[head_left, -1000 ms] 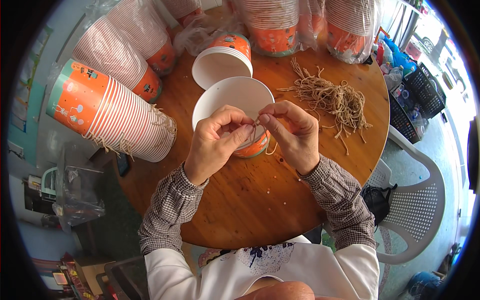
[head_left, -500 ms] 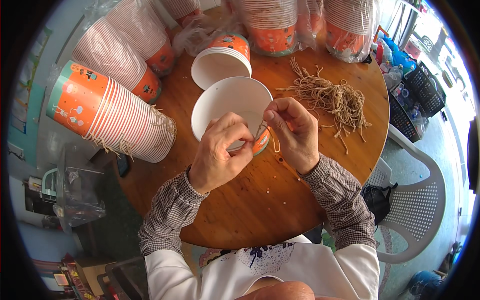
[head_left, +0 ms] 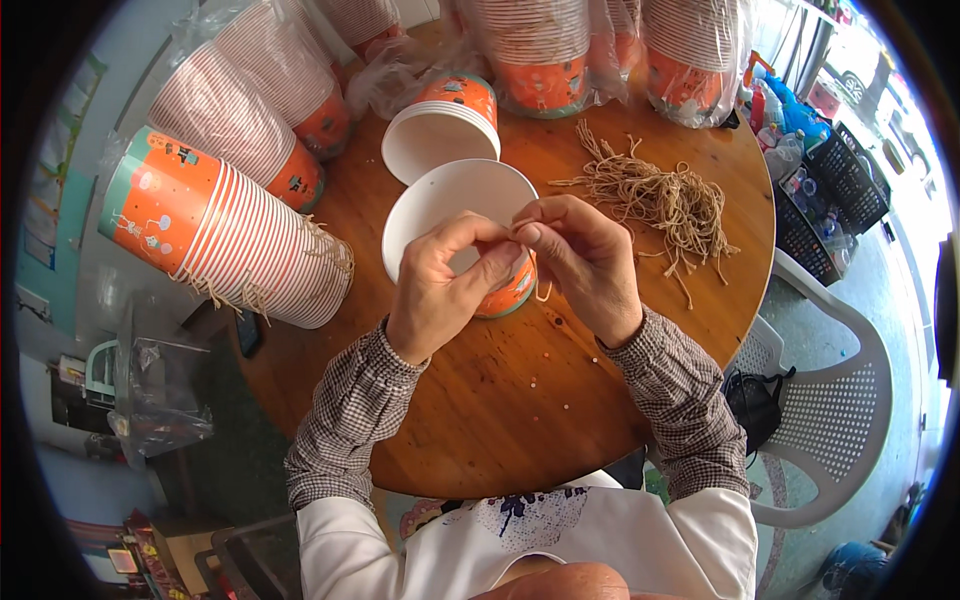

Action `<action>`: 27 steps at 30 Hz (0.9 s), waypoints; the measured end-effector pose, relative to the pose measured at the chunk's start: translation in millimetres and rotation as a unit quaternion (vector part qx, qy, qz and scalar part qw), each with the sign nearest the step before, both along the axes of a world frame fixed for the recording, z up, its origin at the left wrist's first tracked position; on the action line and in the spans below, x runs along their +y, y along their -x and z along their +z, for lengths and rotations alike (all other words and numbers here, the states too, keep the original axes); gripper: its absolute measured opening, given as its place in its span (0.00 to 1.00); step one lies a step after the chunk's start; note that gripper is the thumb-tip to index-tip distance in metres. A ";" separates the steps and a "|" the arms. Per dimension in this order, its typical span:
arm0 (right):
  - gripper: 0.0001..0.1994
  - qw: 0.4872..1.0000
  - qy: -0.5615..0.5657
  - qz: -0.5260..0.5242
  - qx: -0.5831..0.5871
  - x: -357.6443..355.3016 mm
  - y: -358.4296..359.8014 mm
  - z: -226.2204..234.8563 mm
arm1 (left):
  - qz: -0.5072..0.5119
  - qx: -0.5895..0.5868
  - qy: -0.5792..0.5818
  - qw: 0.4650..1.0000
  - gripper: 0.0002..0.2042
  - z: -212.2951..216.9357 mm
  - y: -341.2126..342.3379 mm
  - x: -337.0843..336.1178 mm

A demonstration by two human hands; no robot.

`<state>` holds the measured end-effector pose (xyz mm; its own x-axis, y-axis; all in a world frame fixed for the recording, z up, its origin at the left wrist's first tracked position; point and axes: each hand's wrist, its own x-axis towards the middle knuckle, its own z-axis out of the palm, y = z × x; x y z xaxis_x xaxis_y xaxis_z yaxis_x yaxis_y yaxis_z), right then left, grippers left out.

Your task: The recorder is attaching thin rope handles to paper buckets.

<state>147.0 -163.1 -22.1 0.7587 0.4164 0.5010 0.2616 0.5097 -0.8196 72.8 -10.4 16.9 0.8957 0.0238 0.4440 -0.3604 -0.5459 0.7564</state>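
Note:
A white-lined orange paper bucket (head_left: pixel 437 205) lies tilted on the table with its mouth toward me. At its right rim my left hand (head_left: pixel 440 285) and my right hand (head_left: pixel 592 268) meet, thumbs and forefingers pinched together. Between them they grip a thin piece of twine (head_left: pixel 543 293), whose loop hangs below my right fingers. The pinched part is mostly hidden by the fingertips. To the right lies a loose heap of tan twine (head_left: pixel 668 200). A leaning stack of nested buckets (head_left: pixel 235 235) at the left has twine pieces along its rims.
Behind the bucket lies a short stack of buckets (head_left: pixel 437 130). Plastic-wrapped bucket stacks (head_left: pixel 540 60) line the far edge of the round wooden table (head_left: pixel 500 420). A dark phone (head_left: pixel 248 332) is at the left edge. A grey plastic chair (head_left: pixel 830 410) and black crates (head_left: pixel 845 180) stand at right.
My left hand has risen and its fingertips have come against those of my right hand. The twine loop now hangs lower and shows less. The bucket has shifted slightly.

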 end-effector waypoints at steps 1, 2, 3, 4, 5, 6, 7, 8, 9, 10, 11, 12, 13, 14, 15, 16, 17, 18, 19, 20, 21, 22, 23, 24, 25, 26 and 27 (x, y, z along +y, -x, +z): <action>0.08 0.995 0.043 0.050 0.072 -3.7 2.1 5.7 | 0.002 0.000 -0.002 1.000 0.05 0.2 0.9 3.0; 0.08 0.981 0.088 0.096 0.144 -8.9 3.5 11.0 | 0.010 -0.021 -0.011 1.000 0.04 0.5 0.4 6.0; 0.09 0.980 0.118 0.106 0.124 -12.0 4.7 13.5 | 0.018 -0.042 -0.021 0.999 0.04 1.1 -0.2 7.3; 0.09 0.980 0.118 0.105 0.124 -13.6 3.4 12.1 | 0.026 -0.044 -0.016 0.999 0.04 3.1 0.2 5.7; 0.07 0.980 0.144 0.089 0.104 -14.4 2.2 8.8 | 0.027 -0.043 -0.017 0.999 0.04 4.4 1.8 6.5; 0.06 0.979 0.169 0.074 0.084 -14.3 1.1 5.5 | 0.032 -0.039 -0.039 0.998 0.04 5.6 3.7 8.6; 0.06 0.979 0.169 0.074 0.084 -13.0 -0.8 2.3 | 0.036 -0.036 -0.060 0.997 0.04 5.6 5.0 9.6; 0.04 0.990 0.138 0.025 0.007 -11.0 -2.6 0.4 | 0.037 -0.035 -0.061 0.997 0.04 5.6 7.2 9.2; 0.03 0.991 0.107 -0.025 -0.071 -9.8 -3.1 0.2 | 0.030 -0.052 -0.109 0.992 0.05 5.0 9.4 8.1; 0.03 0.992 0.106 -0.024 -0.070 -9.9 -0.7 2.7 | 0.023 -0.068 -0.157 0.985 0.05 3.9 11.6 6.5; 0.03 0.983 0.115 -0.070 -0.124 -10.4 2.5 7.2 | 0.034 -0.079 -0.164 0.983 0.05 -0.7 12.2 3.5; 0.05 0.970 0.123 -0.114 -0.177 -11.1 4.6 11.1 | 0.033 -0.079 -0.163 0.983 0.05 -1.8 12.9 1.5; 0.06 0.965 0.109 -0.142 -0.192 -11.9 3.6 13.0 | 0.058 -0.108 -0.203 0.971 0.05 -2.1 13.5 -0.1; 0.07 0.959 0.094 -0.169 -0.207 -13.4 1.0 16.1 | 0.084 -0.137 -0.244 0.956 0.05 -1.8 14.9 -2.0; 0.07 0.945 0.090 -0.208 -0.237 -17.3 -4.0 18.9 | 0.085 -0.138 -0.244 0.956 0.05 -4.5 16.8 -3.6; 0.07 0.938 0.083 -0.234 -0.243 -22.4 -6.6 23.7 | 0.090 -0.145 -0.256 0.951 0.04 -9.3 19.1 -4.8; 0.07 0.931 0.075 -0.259 -0.248 -26.7 -9.4 26.4 | 0.095 -0.151 -0.270 0.946 0.04 -12.7 22.4 -5.5; 0.06 0.932 0.047 -0.266 -0.243 -30.2 -14.7 24.2 | 0.101 -0.129 -0.279 0.946 0.04 -14.1 26.0 -6.2; 0.06 0.924 0.041 -0.290 -0.246 -34.4 -17.6 27.9 | 0.102 -0.129 -0.279 0.946 0.04 -16.9 26.5 -5.0; 0.06 0.915 0.036 -0.316 -0.249 -39.6 -20.0 31.4 | 0.104 -0.124 -0.277 0.947 0.03 -21.8 26.1 -3.7; 0.05 0.923 0.021 -0.318 -0.217 -43.3 -24.4 27.1 | 0.105 -0.119 -0.276 0.948 0.03 -25.0 26.0 -3.0; 0.05 0.923 0.022 -0.319 -0.216 -45.1 -25.3 27.5 | 0.104 -0.119 -0.275 0.948 0.03 -26.5 27.7 -3.7; 0.04 0.933 -0.001 -0.312 -0.178 -47.0 -26.1 28.8 | 0.099 -0.114 -0.262 0.953 0.03 -27.9 29.8 -5.4; 0.04 0.942 -0.023 -0.306 -0.139 -48.9 -27.1 29.4 | 0.094 -0.109 -0.248 0.958 0.03 -29.2 30.5 -6.6; 0.03 0.943 -0.006 -0.298 -0.147 -50.8 -28.5 29.1 | 0.093 -0.109 -0.247 0.958 0.03 -31.9 29.5 -6.7; 0.03 0.943 -0.007 -0.298 -0.147 -50.0 -28.7 28.5 | 0.089 -0.114 -0.265 0.953 0.03 -35.6 28.8 -5.6; 0.03 0.950 0.002 -0.277 -0.147 -48.6 -28.7 27.4 | 0.085 -0.120 -0.283 0.948 0.03 -39.1 28.2 -4.4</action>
<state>175.7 -211.7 5.3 0.6897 -0.0036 0.7241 0.7060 0.2253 -0.6714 44.6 -14.8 -22.1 0.7720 -0.1439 0.6191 -0.3551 -0.9055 0.2324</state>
